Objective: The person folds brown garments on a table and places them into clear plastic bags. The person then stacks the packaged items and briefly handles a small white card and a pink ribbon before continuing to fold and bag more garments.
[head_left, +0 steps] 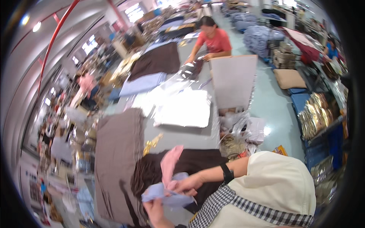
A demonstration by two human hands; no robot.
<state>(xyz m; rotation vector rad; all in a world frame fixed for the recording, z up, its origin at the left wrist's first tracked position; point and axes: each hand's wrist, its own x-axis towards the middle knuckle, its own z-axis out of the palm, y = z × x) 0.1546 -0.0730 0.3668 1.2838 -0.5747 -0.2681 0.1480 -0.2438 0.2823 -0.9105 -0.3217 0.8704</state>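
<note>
My left hand (155,209) grips the near left end of a light blue cloth (154,192), low in the picture. Beside it, my right hand (189,183) pinches the cloth together with a strip of pink fabric (171,162) that sticks up and away from me. Just beyond both hands lies a dark brown folded fabric (196,156), bunched at its left side. A wide grey-brown length of fabric (118,159) covers the table to the left. Some fingertips are hidden in the folds.
Clear plastic bags (185,109) are stacked on the grey table (174,139), with gold-coloured clips (152,144) nearer me. Across the table a person in a red shirt (215,40) handles wrapped dark fabric. An upright white board (233,81) stands at the right edge, above a plastic-filled bin (236,125).
</note>
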